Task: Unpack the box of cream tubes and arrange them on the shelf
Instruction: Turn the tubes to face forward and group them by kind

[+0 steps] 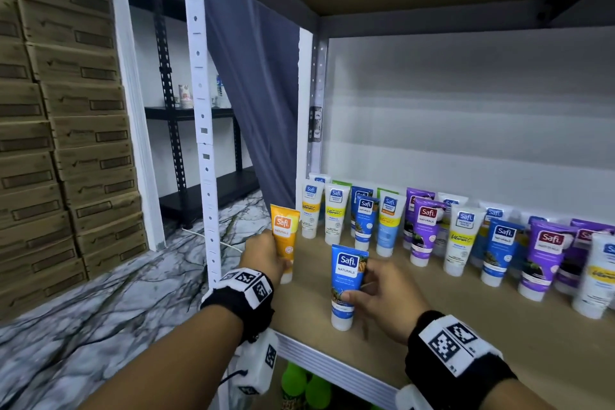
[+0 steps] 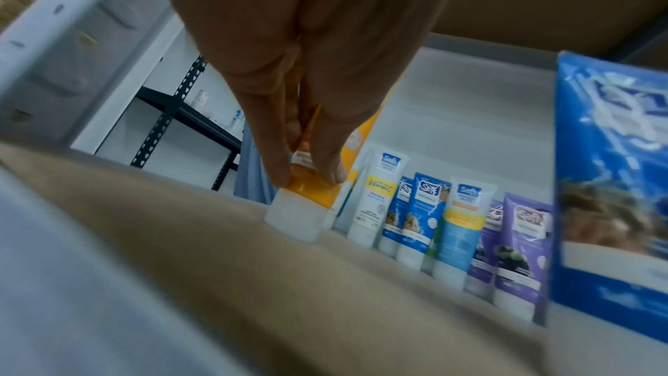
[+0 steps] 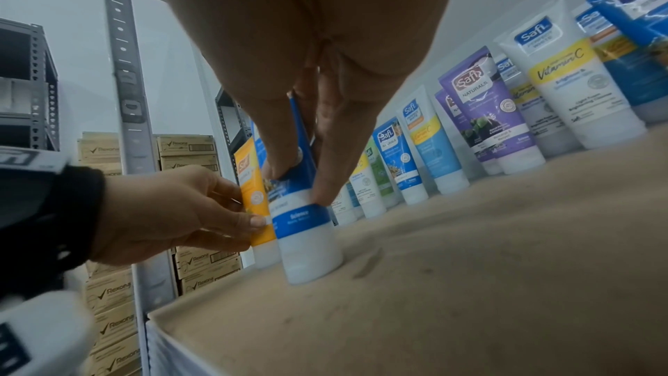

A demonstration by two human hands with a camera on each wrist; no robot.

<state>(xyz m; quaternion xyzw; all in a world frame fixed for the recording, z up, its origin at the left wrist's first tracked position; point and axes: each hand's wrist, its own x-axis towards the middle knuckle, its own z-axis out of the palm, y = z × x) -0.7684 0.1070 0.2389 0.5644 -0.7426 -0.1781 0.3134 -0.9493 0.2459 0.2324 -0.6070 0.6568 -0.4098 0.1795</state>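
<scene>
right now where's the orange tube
In the head view the orange tube stands cap-down at the shelf's front left corner, held by the left hand, left of the blue tube.

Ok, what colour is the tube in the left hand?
Orange, with a white cap; the left hand holds the orange tube, clearest in the head view.

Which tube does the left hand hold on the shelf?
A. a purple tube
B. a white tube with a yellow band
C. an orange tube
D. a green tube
C: the left hand grips the orange tube, standing cap down at the left end of the shelf, while the right hand holds a blue tube.
</scene>
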